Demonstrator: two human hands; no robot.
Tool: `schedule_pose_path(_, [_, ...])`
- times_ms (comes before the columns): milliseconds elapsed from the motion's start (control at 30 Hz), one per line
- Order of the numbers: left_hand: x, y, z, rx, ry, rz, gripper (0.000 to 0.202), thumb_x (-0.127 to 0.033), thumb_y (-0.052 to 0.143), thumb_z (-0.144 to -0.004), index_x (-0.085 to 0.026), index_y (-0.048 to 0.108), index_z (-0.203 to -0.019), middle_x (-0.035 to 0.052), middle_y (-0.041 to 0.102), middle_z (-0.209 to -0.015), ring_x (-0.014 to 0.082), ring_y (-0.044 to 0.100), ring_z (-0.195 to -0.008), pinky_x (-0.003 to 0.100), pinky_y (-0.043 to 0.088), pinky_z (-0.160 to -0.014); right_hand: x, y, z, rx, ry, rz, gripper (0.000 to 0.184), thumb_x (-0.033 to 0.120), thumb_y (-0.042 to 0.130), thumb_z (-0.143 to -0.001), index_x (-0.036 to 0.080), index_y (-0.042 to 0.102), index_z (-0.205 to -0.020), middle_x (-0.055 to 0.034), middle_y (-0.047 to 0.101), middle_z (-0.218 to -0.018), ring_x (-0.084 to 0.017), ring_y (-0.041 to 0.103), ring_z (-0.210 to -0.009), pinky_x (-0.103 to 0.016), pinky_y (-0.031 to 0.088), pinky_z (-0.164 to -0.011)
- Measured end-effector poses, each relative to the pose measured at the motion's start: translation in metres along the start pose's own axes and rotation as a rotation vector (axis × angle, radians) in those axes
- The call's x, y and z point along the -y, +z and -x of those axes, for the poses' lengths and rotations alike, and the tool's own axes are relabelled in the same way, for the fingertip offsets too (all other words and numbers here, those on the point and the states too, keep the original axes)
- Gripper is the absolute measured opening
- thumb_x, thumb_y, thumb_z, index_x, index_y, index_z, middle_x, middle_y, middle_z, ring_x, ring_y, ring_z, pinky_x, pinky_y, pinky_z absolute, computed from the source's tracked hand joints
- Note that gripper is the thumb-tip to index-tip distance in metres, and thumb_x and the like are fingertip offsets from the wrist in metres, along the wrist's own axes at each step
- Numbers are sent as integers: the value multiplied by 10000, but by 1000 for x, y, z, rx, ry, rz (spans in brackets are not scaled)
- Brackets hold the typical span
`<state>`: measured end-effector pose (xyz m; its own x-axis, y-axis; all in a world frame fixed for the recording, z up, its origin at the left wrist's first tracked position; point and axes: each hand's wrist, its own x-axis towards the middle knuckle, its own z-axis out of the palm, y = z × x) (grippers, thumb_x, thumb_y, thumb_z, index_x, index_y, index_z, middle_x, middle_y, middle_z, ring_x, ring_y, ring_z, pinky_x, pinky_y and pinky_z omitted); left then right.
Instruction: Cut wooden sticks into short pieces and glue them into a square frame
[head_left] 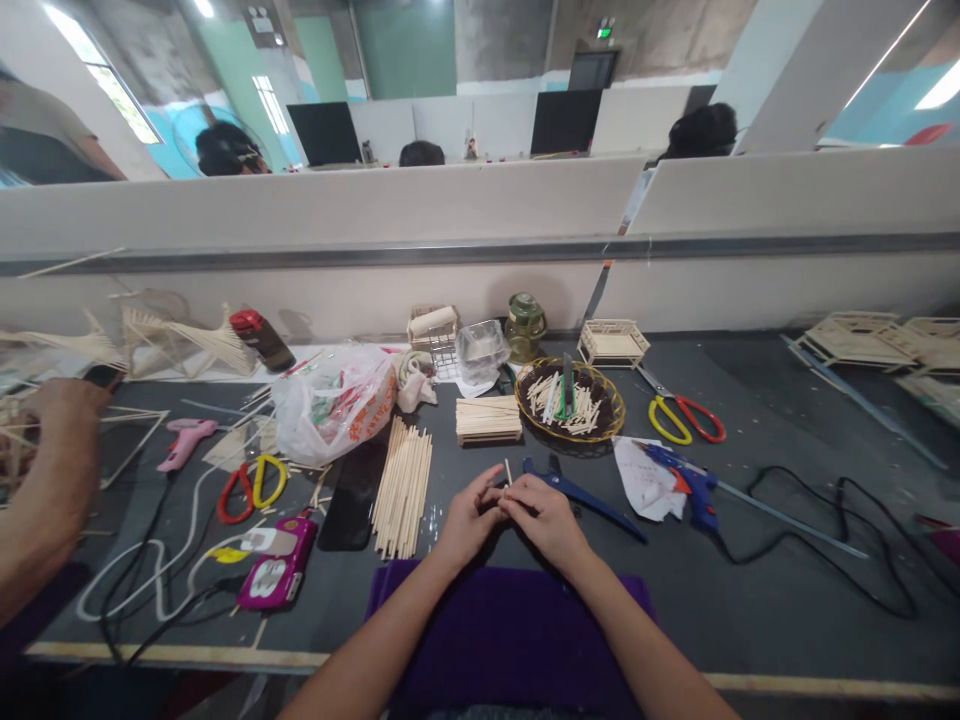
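At the left edge of the worktop [757,400], a co-worker's forearm [52,480] is cut off by the frame and hides part of the stick constructions there. What fills the plastic bag [334,400] is hard to make out, and the person's forearms partly cover a purple cloth [517,640].

Two pairs of scissors lie well apart, the left scissors [256,489] and the right scissors [667,395]; there are two glue guns, a pink glue gun [180,445] and a blue glue gun [699,490]. One basket [621,412] holds short sticks, too jumbled to count, as are the long sticks [401,490] beside one black phone [349,503].

Nearer the middle, the left hand [472,518] and right hand [545,515] meet, each grip narrow, fingertips pinched around the lower end of one short wooden stick [508,471]. It stands nearly upright between them, in front of a stacked bundle of sticks [488,418]; blue-handled pliers [592,497] lie just beside the right hand.
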<state>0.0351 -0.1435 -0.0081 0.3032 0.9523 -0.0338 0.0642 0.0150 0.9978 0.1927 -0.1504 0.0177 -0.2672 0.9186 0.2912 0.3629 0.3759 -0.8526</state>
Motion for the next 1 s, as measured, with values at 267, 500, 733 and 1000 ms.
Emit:
schedule_pose_path(267, [4, 0, -1, 2, 21, -56, 477, -310, 633, -788, -149, 587, -1234, 58, 722, -879, 188, 644, -854, 301, 475, -840, 6, -2, 5, -3, -1, 110, 172, 224, 530, -885, 202, 688, -821, -38, 585, -787, -153, 571, -753, -256, 451, -707])
schedule_pose_path(500, [0, 2, -4, 14, -29, 133, 388, -296, 697, -723, -138, 662, -1076, 79, 718, -932, 184, 649, -826, 286, 485, -795, 6, -3, -1, -17, 52, 48, 244, 300, 514, -887, 182, 701, -786, -56, 617, -789, -159, 581, -752, -266, 445, -696])
schedule_pose_path(733, [-34, -6, -7, 269, -350, 393, 443, -366, 763, -663, -69, 659, -974, 137, 710, -806, 186, 668, -731, 298, 505, -726, 8, -22, -19, 162, 532, -474, 363, 483, 658, -732, 126, 678, -675, 10, 567, -505, -76, 453, -425, -200, 332, -426])
schedule_pose_path(1000, [-50, -5, -10, 270, -490, 309, 458, -449, 762, -637, -79, 685, -894, 170, 713, -910, 187, 682, -715, 256, 496, -609, 13, -27, -20, 103, 595, -550, 373, 487, 709, -665, 116, 685, -696, 5, 580, -537, -63, 451, -442, -191, 348, -429])
